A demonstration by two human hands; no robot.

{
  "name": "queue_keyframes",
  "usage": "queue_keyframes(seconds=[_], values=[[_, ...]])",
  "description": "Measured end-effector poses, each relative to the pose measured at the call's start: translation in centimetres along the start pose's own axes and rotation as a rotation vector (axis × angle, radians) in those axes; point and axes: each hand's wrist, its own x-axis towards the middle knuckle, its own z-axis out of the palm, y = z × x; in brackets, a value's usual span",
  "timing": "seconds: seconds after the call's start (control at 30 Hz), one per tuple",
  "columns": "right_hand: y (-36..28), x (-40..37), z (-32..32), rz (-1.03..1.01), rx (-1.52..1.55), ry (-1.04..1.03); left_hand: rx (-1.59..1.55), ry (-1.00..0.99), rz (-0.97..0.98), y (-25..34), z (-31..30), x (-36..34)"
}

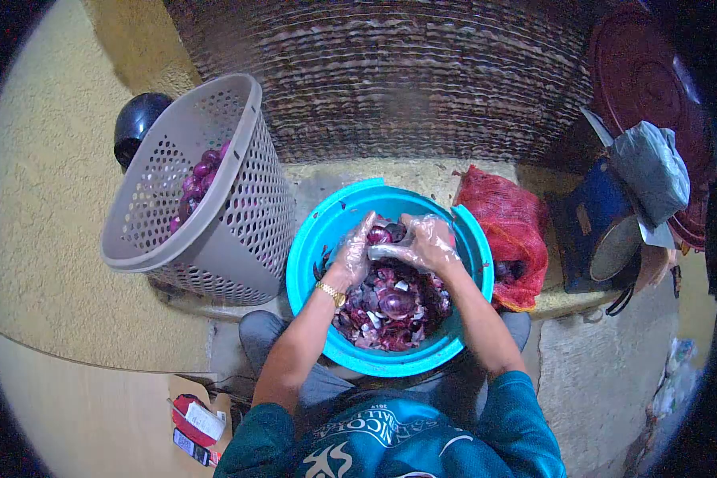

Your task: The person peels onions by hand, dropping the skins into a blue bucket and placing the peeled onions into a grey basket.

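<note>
A turquoise basin (299, 275) rests between my knees, with red onions and loose purple peels (390, 319) inside. Over its upper part, my left hand (356, 253), in a clear plastic glove, has its fingers curled round the left side of a red onion (379, 235). Just to the right, my right hand (428, 243), gloved too, is closed with bent fingers near the same onion; what it grips is partly hidden by the fingers. A gold watch sits on my left wrist. Another whole onion (397, 303) lies on the peels.
To the left stands a tilted grey perforated basket (255, 191) holding red onions (199, 185), with a dark round object (139, 123) behind it. A red mesh sack (506, 215) lies right of the basin. Farther right are a blue container (597, 215) and a grey plastic bag (649, 171).
</note>
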Motion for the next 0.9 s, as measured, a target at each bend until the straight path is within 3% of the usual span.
queue_keyframes(seconds=[0.2, 0.37, 0.7, 0.8, 0.87, 0.9], values=[[-0.5, 0.1, -0.4, 0.038, 0.008, -0.04, 0.037, -0.005, 0.045, 0.1, 0.4, -0.4], [-0.8, 0.1, -0.7, 0.01, 0.048, -0.038, 0.028, -0.15, 0.11, -1.1, -1.7, 1.8], [-0.2, 0.3, 0.0, -0.01, 0.023, -0.119, 0.087, -0.132, 0.151, -0.6, -0.7, 0.8], [-0.3, 0.3, 0.0, -0.008, -0.019, -0.195, 0.006, -0.124, 0.07, -0.6, -1.1, 0.9], [-0.4, 0.3, -0.3, -0.014, -0.047, -0.228, -0.28, -0.071, -0.035, -1.3, -2.2, 2.1], [-0.4, 0.3, -0.4, 0.015, -0.015, -0.226, -0.28, -0.071, -0.034, -1.1, -2.0, 1.9]])
